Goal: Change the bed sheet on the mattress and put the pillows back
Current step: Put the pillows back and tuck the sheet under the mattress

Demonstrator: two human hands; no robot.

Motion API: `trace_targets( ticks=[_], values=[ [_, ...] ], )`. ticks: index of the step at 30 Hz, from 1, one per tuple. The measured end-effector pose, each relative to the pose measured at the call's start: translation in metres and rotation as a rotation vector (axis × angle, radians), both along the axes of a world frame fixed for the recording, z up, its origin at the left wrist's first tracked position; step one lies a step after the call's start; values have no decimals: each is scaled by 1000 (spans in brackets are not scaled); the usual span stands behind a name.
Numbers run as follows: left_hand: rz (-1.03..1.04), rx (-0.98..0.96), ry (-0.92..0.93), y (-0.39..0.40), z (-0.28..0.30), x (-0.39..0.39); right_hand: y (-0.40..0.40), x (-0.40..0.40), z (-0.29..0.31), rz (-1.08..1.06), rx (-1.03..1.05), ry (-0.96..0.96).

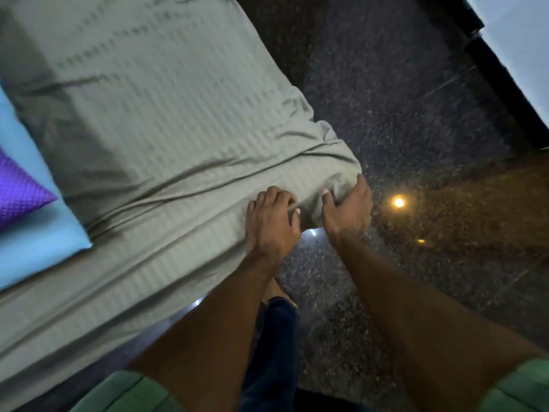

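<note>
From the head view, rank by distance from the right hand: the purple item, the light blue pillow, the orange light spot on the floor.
From the right hand:
1. Orange light spot, on the floor just right of it.
2. Light blue pillow, far left on the bed.
3. Purple item, at the left edge.

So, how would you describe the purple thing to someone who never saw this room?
Find the bed with the grey-green striped sheet filling the left of the view. At its far left edge, on a light blue cloth, a pointed corner of the purple thing shows, the only vivid, dimpled fabric there.
</note>
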State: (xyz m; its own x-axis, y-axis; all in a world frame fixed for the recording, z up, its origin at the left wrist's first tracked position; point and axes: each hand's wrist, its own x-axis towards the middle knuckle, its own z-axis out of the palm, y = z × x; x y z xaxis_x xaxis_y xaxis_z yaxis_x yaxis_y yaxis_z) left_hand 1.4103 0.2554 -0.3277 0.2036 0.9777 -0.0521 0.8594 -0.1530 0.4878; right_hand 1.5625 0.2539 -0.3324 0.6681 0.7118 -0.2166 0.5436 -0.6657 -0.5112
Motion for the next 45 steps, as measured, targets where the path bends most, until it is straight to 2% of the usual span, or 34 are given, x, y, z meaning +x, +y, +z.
trace_targets(
  ticks=[2,3,6,9,12,15,16,17,19,20,22,24,25,29,31,34,36,38,41,43,45],
  values=[
    [-16,21,61,14,-6,14,18,18,-13,14,-44,115],
    [-27,18,88,19,-9,21,24,26,-20,64,-82,96],
    [5,5,135,23,-13,40,26,39,-25,241,-6,-117],
    [157,13,58,24,-11,54,6,43,-17,550,89,-234],
    [297,-6,5,26,-7,67,-22,48,-21,920,-108,-170],
    [396,-76,93,27,0,85,-37,64,-23,1140,-416,63],
    [419,-105,142,27,0,90,-36,70,-21,1134,-432,94],
    [442,-127,177,27,-1,95,-34,76,-17,1070,-359,83],
    [507,-145,182,28,-4,107,-22,90,-9,786,-126,-6],
    [560,-145,166,29,-4,115,-13,95,-6,621,-59,41],
    [689,-161,124,30,-3,124,6,97,-9,345,-87,331],
    [790,-158,69,30,0,130,20,90,-16,267,-191,518],
    [814,-146,48,30,1,130,22,83,-18,228,-208,531],
    [832,-52,-134,28,5,118,23,65,4,172,-60,397],
    [917,-29,-218,24,11,112,12,57,21,131,-11,624],
    [995,7,-297,16,19,107,-1,47,48,-264,-158,1273],
    [1002,12,-306,9,23,106,-8,48,53,-497,-302,1500],
    [1001,-11,-317,0,22,105,-14,52,48,-505,-396,1582],
    [1017,-54,-337,-12,20,103,-19,59,51,-329,-503,1628],
    [1034,-61,-346,-17,23,102,-14,69,49,-235,-516,1575],
    [1051,-112,-342,-20,24,102,-9,83,39,-222,-421,1490]
  ],
)
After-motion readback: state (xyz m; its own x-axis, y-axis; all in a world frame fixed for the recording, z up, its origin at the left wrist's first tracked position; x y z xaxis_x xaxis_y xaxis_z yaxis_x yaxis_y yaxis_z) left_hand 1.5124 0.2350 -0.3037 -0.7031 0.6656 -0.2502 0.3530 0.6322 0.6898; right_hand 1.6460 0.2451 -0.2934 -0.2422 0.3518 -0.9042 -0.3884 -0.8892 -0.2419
